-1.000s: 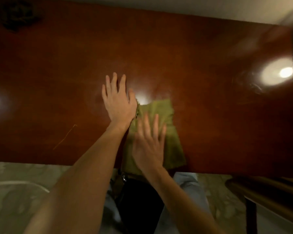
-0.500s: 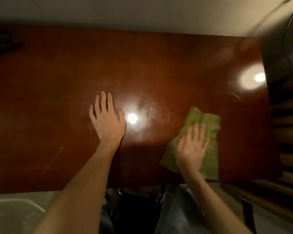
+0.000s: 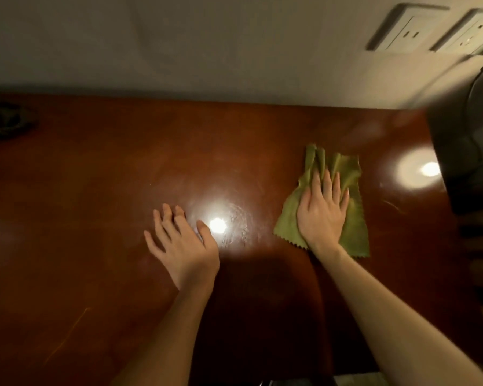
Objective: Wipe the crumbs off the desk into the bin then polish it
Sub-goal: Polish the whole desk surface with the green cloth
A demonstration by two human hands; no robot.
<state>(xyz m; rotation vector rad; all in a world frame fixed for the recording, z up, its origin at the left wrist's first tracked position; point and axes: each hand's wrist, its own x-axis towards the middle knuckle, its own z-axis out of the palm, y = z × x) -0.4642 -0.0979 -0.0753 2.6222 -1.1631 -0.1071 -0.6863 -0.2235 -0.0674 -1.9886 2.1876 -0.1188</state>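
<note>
A glossy reddish-brown desk [image 3: 95, 190] fills the view and reflects ceiling lights. A green cloth [image 3: 352, 176] with zigzag edges lies flat on its right part. My right hand [image 3: 321, 210] presses down on the cloth with straight, spread fingers pointing toward the wall. My left hand [image 3: 183, 243] rests flat on the bare wood near the desk's middle, beside a bright light reflection, holding nothing. No crumbs or bin are visible.
A dark object [image 3: 6, 123] sits at the desk's far left corner. A dark rounded object [image 3: 469, 140] stands past the desk's right end. Two wall sockets [image 3: 407, 32] are on the pale wall behind. A thin pale scratch [image 3: 67, 335] marks the front left.
My right hand has slid the cloth from the front middle of the desk to the right and farther back toward the wall. My left hand stayed flat on the wood.
</note>
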